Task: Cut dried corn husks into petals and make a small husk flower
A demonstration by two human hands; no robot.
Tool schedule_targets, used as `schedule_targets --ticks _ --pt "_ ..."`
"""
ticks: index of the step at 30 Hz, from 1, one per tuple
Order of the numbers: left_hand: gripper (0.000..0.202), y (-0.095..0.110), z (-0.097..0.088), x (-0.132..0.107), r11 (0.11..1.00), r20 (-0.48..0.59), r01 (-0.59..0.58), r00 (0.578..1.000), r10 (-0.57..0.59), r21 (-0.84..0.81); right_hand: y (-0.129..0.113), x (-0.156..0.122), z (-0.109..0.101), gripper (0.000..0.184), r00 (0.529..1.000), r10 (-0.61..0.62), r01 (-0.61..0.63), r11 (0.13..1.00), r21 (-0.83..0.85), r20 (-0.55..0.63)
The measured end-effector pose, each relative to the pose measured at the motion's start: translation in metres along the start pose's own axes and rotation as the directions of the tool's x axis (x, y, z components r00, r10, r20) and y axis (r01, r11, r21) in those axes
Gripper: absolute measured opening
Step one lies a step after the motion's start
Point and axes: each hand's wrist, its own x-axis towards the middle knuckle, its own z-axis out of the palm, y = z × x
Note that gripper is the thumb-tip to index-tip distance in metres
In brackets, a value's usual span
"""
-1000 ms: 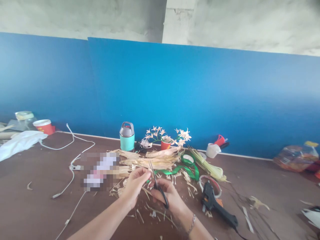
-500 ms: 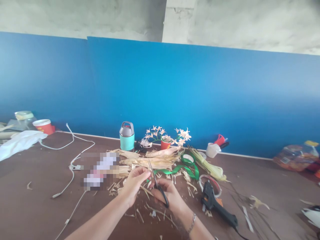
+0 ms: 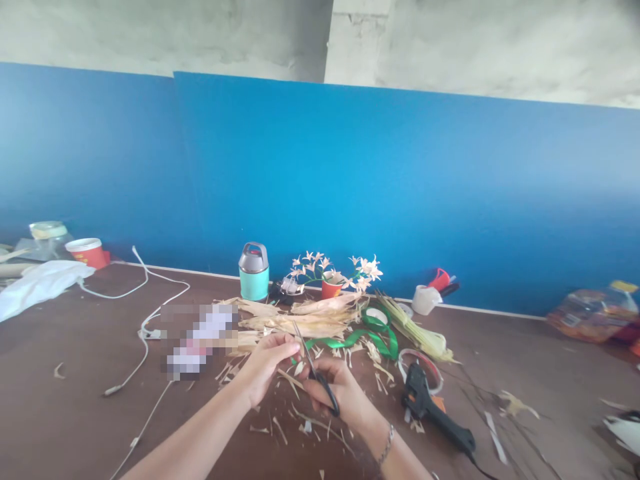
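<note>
My right hand [image 3: 336, 392] is closed round the black handles of a pair of scissors [image 3: 311, 363], blades pointing up and away. My left hand [image 3: 267, 365] pinches a small pale strip of dried husk [image 3: 291, 379] right beside the blades. Both hands hover low over the brown table [image 3: 75, 400], above several loose husk trimmings [image 3: 310, 427]. Just beyond them lies a pile of dried corn husks [image 3: 295, 321] and a loose green ribbon [image 3: 365, 337].
A black glue gun [image 3: 433, 413] lies right of my right hand, near a tape roll [image 3: 425, 363]. At the back stand a teal lidded jar [image 3: 253, 272], a small pot of husk flowers [image 3: 333, 277] and a white cup [image 3: 425, 300]. White cables [image 3: 145, 333] trail left.
Both hands have shifted very slightly; the scissors tilted a little and the pinched husk strip moved with them. Nothing else on the table moved.
</note>
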Motion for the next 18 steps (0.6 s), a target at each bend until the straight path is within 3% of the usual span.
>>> schedule_targets --ticks 18 --pt "0.014 0.004 -0.015 0.005 0.994 0.079 0.055 0.995 -0.063 0.096 0.006 0.001 -0.008 0.035 0.997 0.016 -0.015 1.000 -0.009 0.070"
